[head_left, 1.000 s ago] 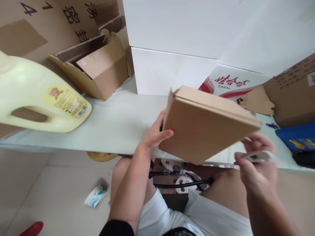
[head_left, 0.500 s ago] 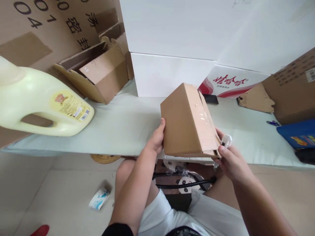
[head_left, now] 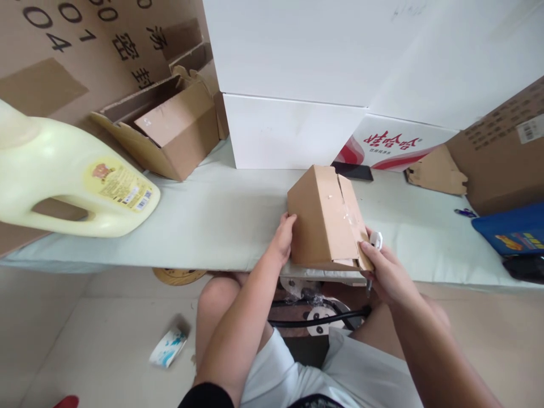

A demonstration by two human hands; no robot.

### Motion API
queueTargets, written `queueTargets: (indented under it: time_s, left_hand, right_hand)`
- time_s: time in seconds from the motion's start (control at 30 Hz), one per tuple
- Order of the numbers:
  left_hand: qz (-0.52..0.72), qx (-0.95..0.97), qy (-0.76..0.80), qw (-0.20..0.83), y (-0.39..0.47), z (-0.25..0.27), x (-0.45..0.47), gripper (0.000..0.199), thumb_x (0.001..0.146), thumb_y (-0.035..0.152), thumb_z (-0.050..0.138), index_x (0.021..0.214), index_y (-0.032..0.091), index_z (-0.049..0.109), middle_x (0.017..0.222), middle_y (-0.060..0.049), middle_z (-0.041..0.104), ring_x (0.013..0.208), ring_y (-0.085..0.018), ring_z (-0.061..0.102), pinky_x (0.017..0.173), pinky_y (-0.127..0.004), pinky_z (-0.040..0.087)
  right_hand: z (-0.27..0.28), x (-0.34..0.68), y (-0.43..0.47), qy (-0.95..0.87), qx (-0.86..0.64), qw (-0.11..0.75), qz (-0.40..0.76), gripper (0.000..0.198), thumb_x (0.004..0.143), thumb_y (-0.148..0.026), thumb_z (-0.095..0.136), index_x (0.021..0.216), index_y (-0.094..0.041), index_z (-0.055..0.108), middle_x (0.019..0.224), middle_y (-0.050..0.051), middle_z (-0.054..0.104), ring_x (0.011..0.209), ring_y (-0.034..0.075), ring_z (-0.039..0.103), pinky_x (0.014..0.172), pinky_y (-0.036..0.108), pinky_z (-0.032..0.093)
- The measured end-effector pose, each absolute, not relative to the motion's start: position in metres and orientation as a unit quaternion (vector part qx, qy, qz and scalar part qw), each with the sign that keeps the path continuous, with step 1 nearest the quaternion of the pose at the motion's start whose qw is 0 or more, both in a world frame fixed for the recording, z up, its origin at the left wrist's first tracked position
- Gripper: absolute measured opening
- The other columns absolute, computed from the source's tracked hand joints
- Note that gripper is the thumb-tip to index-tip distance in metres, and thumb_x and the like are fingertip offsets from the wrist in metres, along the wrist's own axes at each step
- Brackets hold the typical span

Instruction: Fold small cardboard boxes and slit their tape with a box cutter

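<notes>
A small brown cardboard box [head_left: 312, 226] is between my two hands at the front edge of the table, tilted, with a taped flap seam facing up and right. My left hand [head_left: 284, 241] is closed against its left side, thumb uppermost. At the lower right corner, my right hand [head_left: 389, 272] grips the box by its flap edge, thumb on top. A slim white-ended tool [head_left: 376, 240] is also tucked in my right hand; most of it is hidden by the fingers, so I cannot tell its kind.
White boxes [head_left: 293, 133] stand behind, with a dark phone [head_left: 353, 171] before them. To the left are a pale yellow jug [head_left: 127, 187] and an open carton [head_left: 187, 136]. A blue packet [head_left: 510, 232] lies right. A tape roll [head_left: 168, 347] is on the floor.
The box has come down toward the table and turned slightly, showing more of its taped seam. Both hands have moved along with it, keeping their grip.
</notes>
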State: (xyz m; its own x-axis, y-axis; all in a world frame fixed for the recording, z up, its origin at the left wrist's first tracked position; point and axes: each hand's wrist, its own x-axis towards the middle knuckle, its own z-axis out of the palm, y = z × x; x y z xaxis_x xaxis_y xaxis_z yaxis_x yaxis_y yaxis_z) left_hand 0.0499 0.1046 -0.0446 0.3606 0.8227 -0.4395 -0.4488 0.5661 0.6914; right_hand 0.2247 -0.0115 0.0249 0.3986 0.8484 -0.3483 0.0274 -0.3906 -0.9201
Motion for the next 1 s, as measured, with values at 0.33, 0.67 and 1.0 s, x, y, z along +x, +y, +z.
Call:
queueTargets:
  time_s: [0.33,0.67,1.0]
  left_hand:
    - [0.433,0.615,0.503,0.427,0.105,-0.011,0.024,0.037,0.095,0.041,0.053,0.120,0.019,0.067,0.138,-0.017,0.060,0.132,-0.031,0.059,0.114,-0.051,0.047]
    - [0.445,0.717,0.382,0.377,0.100,0.001,0.035,0.045,0.095,0.029,0.053,0.138,0.019,0.054,0.157,-0.014,0.049,0.147,-0.029,0.045,0.126,-0.051,0.036]
    - [0.420,0.686,0.375,0.462,0.099,0.005,0.023,0.052,0.097,0.034,0.053,0.148,0.023,0.045,0.165,-0.011,0.041,0.155,-0.028,0.035,0.130,-0.048,0.029]
  right_hand:
    - [0.026,0.223,-0.009,-0.359,-0.724,0.417,0.416,0.073,0.085,-0.062,0.067,0.146,-0.025,0.053,0.124,0.009,0.073,0.103,0.027,0.072,0.079,0.037,0.060]
    - [0.035,0.206,-0.001,-0.492,-0.780,0.279,0.269,0.064,0.087,-0.065,0.055,0.132,-0.019,0.062,0.120,0.014,0.075,0.109,0.035,0.069,0.093,0.050,0.052]
    - [0.036,0.204,0.001,-0.496,-0.775,0.283,0.271,0.057,0.088,-0.064,0.056,0.125,-0.021,0.065,0.112,0.011,0.077,0.100,0.032,0.070,0.085,0.044,0.053]
